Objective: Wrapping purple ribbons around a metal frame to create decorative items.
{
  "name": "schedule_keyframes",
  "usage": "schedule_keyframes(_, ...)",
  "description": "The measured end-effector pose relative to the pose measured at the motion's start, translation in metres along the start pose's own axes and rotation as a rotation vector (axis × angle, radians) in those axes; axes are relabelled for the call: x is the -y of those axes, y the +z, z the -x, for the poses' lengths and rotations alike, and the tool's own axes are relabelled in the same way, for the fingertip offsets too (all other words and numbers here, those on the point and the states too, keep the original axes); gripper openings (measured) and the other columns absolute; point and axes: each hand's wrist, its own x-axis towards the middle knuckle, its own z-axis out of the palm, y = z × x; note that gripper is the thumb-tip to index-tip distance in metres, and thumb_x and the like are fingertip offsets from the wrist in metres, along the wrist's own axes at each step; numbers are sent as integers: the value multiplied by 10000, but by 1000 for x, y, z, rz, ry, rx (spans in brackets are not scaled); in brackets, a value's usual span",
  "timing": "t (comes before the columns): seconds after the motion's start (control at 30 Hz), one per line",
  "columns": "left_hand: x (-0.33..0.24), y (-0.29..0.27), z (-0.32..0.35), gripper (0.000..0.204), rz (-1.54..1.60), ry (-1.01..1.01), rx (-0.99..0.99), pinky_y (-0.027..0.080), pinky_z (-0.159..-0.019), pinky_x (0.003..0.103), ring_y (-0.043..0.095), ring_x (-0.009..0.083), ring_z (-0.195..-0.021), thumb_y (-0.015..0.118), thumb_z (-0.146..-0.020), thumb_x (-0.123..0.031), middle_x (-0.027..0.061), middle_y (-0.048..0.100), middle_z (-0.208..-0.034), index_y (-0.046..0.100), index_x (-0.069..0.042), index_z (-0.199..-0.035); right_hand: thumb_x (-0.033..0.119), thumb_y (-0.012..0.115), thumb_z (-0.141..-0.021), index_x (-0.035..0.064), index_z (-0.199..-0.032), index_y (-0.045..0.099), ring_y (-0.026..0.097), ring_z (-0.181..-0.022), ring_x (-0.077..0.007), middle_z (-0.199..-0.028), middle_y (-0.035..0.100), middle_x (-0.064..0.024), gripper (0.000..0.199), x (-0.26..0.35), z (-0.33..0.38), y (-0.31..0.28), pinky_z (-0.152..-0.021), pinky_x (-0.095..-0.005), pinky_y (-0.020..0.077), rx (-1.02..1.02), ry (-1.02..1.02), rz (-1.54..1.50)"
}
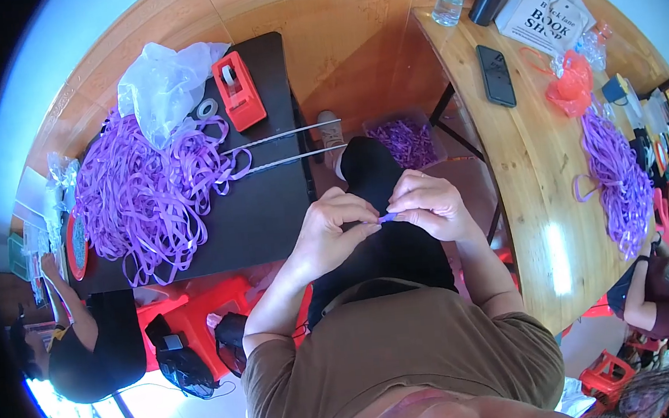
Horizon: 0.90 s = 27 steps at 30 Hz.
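- Two hands meet over the lap: left hand (335,229) and right hand (430,205), fingertips pinched shut on a short purple strip (388,217) held between them.
- Left of the hands, a black table (271,206) carries a heap of purple ribbon (150,193).
- Beyond that heap, a red tape dispenser (238,90).

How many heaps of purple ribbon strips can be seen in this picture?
3. A large heap of purple ribbon strips lies on the black table, a smaller purple heap on the wooden table, and one fills a clear container on the floor. More may be hidden.
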Motion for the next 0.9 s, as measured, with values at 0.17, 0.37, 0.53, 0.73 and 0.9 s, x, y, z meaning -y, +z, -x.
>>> schedule_keyframes(0.17,-12,-3,1,62,-380,78,-172,445,-670,299,578,159,-756,718,-726,-28,64,681,-812,698,-40,-784,26,703,-713,8,-864,686,585,-706,-235,-761,622,-97,153,3,-3,1,-676,-353,426,21,-54,164)
schedule_keyframes(0.37,7,-3,4,28,459,-484,27,421,-475,189,579,90,-597,684,-804,-19,87,677,-782,682,-5,-828,39,711,-703,23,-868,692,576,-711,-222,-781,615,-73,167,5,-7,2,-662,-340,420,23,-95,238)
schedule_keyframes(0.53,23,-4,0,217,827,-502,102,477,-509,206,645,131,-631,699,-827,-97,81,659,-735,643,36,-989,51,722,-703,39,-874,694,573,-714,-212,-787,607,-56,174,5,-7,2,-653,-331,416,24,-147,288)
schedule_keyframes(0.73,33,-1,1,260,928,-529,238,491,-471,226,643,145,-589,667,-864,-119,84,660,-730,646,43,-1067,47,724,-705,69,-892,692,573,-716,-199,-782,593,-39,191,10,-10,4,-633,-323,403,63,-208,364)
schedule_keyframes(0.9,24,-7,-4,190,919,-547,294,472,-437,216,634,139,-558,659,-869,-117,78,648,-673,679,41,-972,31,728,-688,82,-889,688,574,-720,-193,-776,590,-26,211,15,-14,4,-622,-319,395,74,-241,440)
